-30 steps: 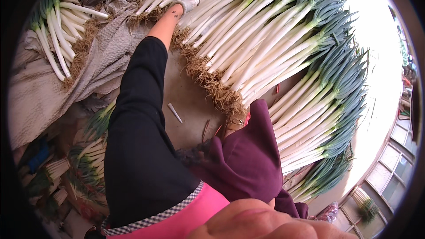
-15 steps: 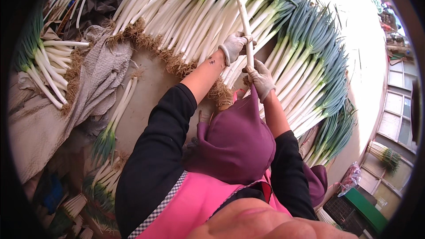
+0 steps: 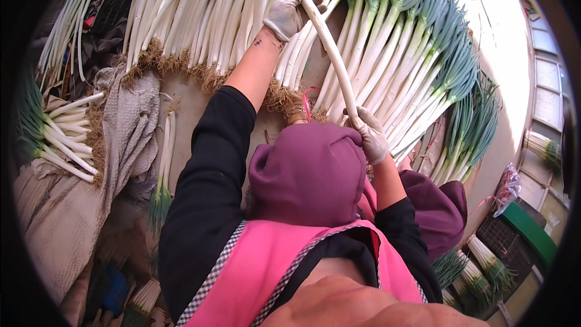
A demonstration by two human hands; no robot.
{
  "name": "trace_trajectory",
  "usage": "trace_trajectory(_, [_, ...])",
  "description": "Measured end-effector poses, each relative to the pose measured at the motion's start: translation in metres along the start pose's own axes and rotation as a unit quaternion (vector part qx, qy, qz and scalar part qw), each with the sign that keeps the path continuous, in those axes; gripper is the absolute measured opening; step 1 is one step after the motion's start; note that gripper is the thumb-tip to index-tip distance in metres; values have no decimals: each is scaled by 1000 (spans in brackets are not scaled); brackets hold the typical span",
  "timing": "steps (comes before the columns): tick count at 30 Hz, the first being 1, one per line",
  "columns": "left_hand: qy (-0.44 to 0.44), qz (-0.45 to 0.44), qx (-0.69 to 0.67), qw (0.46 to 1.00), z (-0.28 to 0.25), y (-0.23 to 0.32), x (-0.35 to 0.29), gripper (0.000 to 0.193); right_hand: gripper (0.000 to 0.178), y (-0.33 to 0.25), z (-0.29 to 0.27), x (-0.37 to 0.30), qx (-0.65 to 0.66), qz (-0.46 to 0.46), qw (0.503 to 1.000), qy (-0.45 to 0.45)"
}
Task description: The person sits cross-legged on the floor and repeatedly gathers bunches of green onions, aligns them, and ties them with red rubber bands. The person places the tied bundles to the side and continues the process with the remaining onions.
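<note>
A long green onion (image 3: 334, 54) with a thick white stalk slants across in front of me, its leafy top running past the upper edge. My left hand (image 3: 286, 17), in a pale work glove, grips it high up, fingers curled behind the stalk. Near my knee, my right hand (image 3: 371, 135), gloved in the same way, holds its lower end. No long roots show on that end. Behind the held stalk lie rows of green onions (image 3: 206, 15), white stalks side by side. Roots (image 3: 200, 71) fringe the nearer ends of those on the left.
A woven sack (image 3: 124, 124) and a small pile of green onions (image 3: 66, 136) lie at the left. Two loose green onions (image 3: 167, 151) rest on the floor beside my left arm. Bundles (image 3: 490, 260) and a green-edged crate (image 3: 528, 236) stand at the lower right.
My hands have moved farther apart along the green onion: the left up toward its leaves, the right down toward my knee. The stalk now slants more, and the whole view has shifted.
</note>
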State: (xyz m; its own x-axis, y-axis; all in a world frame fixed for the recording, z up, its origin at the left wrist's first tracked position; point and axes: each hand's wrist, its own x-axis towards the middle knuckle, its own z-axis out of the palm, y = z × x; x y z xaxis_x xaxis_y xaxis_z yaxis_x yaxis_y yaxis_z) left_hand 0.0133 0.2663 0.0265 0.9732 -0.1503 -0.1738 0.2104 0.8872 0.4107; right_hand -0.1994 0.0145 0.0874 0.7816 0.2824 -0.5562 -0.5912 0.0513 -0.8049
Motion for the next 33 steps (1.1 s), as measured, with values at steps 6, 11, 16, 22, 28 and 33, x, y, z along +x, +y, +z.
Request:
trace_trajectory(6, [83, 84, 347, 930, 82, -10, -17, 31, 36, 18, -3, -28, -64, -70, 988, 120])
trace_trajectory(11, [-92, 51, 482, 870, 170, -20, -54, 36, 31, 24, -14, -86, -161, -129, 954, 218])
trace_trajectory(16, [-350, 68, 524, 773, 310, -62, -146, 46, 34, -8, -24, -193, 76, -143, 963, 213])
trace_trajectory(22, [-440, 48, 559, 701, 361, -123, -222, 50, 22, -17, -101, -331, 110, -341, 857, 370])
trace_trajectory(28, [-367, -120, 593, 707, 315, -164, -219, 46, 22, 20, -241, -421, 44, -246, 822, 512])
trace_trajectory(33, [-290, -137, 633, 705, 277, -144, -203, 45, 38, 117, -363, -399, -27, -78, 841, 535])
